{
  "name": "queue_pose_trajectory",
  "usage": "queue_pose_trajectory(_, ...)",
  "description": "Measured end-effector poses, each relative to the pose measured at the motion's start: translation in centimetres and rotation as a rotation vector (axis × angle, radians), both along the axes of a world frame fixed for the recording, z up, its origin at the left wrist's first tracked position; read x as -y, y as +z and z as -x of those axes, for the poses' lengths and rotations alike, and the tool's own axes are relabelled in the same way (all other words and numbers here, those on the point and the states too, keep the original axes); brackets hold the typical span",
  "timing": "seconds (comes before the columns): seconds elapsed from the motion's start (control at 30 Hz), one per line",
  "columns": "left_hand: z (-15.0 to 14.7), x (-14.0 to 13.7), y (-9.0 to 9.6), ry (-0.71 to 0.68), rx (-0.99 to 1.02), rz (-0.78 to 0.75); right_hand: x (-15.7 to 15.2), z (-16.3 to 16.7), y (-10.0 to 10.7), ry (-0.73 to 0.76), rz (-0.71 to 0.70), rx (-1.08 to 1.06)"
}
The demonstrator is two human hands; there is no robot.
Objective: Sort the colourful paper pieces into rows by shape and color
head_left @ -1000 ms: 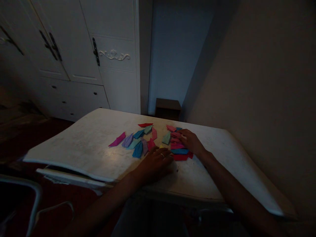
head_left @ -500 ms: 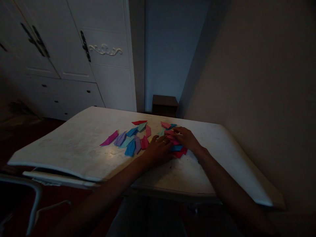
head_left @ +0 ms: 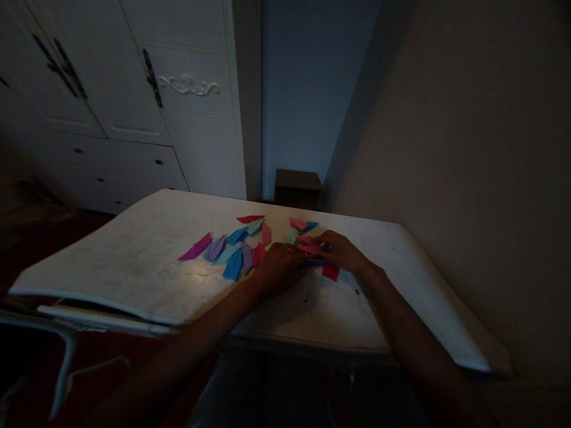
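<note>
Folded paper pieces in several colours lie on the white table. My right hand [head_left: 342, 251] is closed with thumb and fingers around a small bunch of pink and blue folded paper pieces [head_left: 308, 245]. From the other side my left hand [head_left: 282, 267], a ring on one finger, presses its curled fingers against the same bunch. The palms and fingertips are partly hidden, and the light is dim. Just below the right hand lies a red folded paper piece [head_left: 331, 272]. Beyond the hands are a pale green piece [head_left: 289, 237] and a pink piece [head_left: 298, 223].
Left of my hands, several loose pieces are spread out, among them a magenta one [head_left: 195, 246] and a blue one [head_left: 232, 266]. The white table [head_left: 134, 249] has a raised, split front edge. Behind it stand a white wardrobe [head_left: 200, 142] and a small brown cabinet [head_left: 297, 178].
My hands have drawn the pink and blue pieces closer together into a bunch. The red piece below the right hand now lies apart from it. The spread pieces on the left are unchanged.
</note>
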State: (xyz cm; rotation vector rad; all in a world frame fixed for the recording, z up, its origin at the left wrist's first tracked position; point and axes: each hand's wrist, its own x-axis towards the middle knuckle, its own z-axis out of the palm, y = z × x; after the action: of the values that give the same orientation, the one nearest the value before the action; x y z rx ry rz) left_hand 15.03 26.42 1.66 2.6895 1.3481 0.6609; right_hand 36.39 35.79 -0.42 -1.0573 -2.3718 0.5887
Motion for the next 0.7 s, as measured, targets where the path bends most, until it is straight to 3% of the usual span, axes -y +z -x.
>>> queue_pose_trajectory(0.23,2.7,0.4,0.9,0.147,0.262,0.084,0.3,0.1,0.0,0.02,0.076,-0.045)
queue_pose_trajectory(0.43,4.2,0.6,1.3,0.19,0.454,0.183,1.0,0.7,0.1,0.059,0.088,-0.087)
queue_pose_trajectory(0.7,3.8,-0.7,0.5,0.289,0.438,0.14,2.1,1.7,0.5,0.185,-0.015,-0.033)
